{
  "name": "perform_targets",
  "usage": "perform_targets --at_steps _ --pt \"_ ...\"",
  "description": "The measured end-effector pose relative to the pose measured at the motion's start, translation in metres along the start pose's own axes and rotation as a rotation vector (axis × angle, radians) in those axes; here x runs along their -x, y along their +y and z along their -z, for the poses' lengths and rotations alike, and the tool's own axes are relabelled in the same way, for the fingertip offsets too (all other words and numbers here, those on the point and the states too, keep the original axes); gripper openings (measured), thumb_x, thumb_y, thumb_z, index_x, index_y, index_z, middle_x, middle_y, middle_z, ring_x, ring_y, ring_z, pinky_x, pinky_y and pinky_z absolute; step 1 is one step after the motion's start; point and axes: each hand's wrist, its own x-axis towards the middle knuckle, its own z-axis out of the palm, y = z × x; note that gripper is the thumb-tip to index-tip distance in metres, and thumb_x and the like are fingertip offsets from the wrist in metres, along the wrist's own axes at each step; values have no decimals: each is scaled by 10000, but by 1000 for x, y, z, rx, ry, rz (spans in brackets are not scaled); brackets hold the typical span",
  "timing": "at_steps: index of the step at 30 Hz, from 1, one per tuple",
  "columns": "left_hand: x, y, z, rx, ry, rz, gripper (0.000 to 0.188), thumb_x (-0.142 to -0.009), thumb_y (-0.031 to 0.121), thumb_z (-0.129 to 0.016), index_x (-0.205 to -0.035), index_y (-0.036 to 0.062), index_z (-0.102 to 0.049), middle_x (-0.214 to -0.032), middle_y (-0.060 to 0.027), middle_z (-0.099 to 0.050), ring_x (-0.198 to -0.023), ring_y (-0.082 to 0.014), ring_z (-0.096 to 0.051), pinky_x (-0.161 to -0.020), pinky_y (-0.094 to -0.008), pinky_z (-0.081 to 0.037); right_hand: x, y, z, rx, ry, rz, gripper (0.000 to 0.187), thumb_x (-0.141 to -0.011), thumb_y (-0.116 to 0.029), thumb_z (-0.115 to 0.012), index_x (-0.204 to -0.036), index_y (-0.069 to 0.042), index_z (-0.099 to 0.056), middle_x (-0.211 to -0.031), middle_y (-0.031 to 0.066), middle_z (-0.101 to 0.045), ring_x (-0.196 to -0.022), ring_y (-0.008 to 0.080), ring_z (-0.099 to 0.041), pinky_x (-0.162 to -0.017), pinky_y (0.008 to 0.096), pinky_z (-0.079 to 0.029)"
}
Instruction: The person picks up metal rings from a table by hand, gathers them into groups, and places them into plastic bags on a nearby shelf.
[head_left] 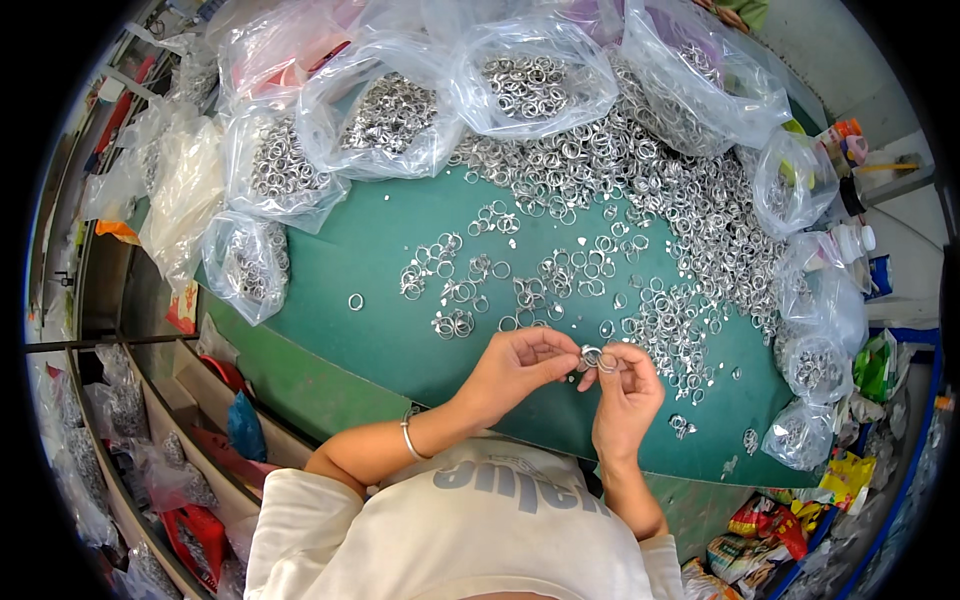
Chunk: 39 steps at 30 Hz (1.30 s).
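Both my hands meet above the near part of the green table, fingertips close together around silver-coloured metal rings (592, 354). My left hand (522, 368) pinches a ring between thumb and forefinger, and a bangle circles that wrist. My right hand (627, 393) is closed on a ring too, its thumb and fingers bunched together. How many rings are between the fingers is too small to tell. Just beyond my hands lie small clusters of rings (530, 292), and one single ring (356, 301) rests apart on the left.
A large heap of rings (700, 220) spreads over the far and right parts of the green table (345, 345). Open clear plastic bags of rings (390, 115) line its edge. Left of me stand divided shelves (190, 400) with more bags; packages (765, 525) lie at the lower right.
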Motion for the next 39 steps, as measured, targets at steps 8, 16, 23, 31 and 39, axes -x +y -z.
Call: perform_targets --at_steps 8,16,23,31,39 --pt "-5 5 7 417 -158 221 258 -884 126 -608 -1103 -10 -596 -955 -65 -639 -819 -109 -579 -717 -234 -475 -2 6 -2 -18 -47 165 90 -845 52 -596 -929 46 -565 -926 89 -560 -731 122 -574 -630 236 -485" --pt "-5 5 6 229 -81 109 189 -854 122 -649 -992 -6 -637 -924 -47 -629 -768 -76 -568 -689 -199 -466 -3 1 0 117 -96 199 112 -817 89 -594 -918 42 -584 -924 102 -587 -728 125 -558 -639 241 -467" --pt "0 22 3 -171 68 -38 69 -819 4 -647 -885 -18 -644 -969 -78 -643 -857 -120 -613 -763 -250 -497 -15 -15 9 629 -251 507 107 -789 98 -609 -874 37 -633 -938 111 -611 -763 134 -578 -641 253 -477" --pt "6 26 -5 -634 108 -512 119 -742 -33 -691 -834 -3 -624 -996 -124 -657 -926 -221 -647 -765 -298 -522 -11 -27 5 -77 -254 -36 202 -826 102 -568 -1019 62 -612 -968 107 -592 -822 143 -589 -685 266 -497" --pt "5 19 -10 -848 177 -729 182 -688 -48 -725 -804 32 -610 -970 -116 -658 -857 -220 -654 -731 -306 -502 -2 -30 -4 73 -88 -46 242 -813 103 -592 -1050 59 -601 -941 92 -588 -811 134 -588 -689 247 -497"
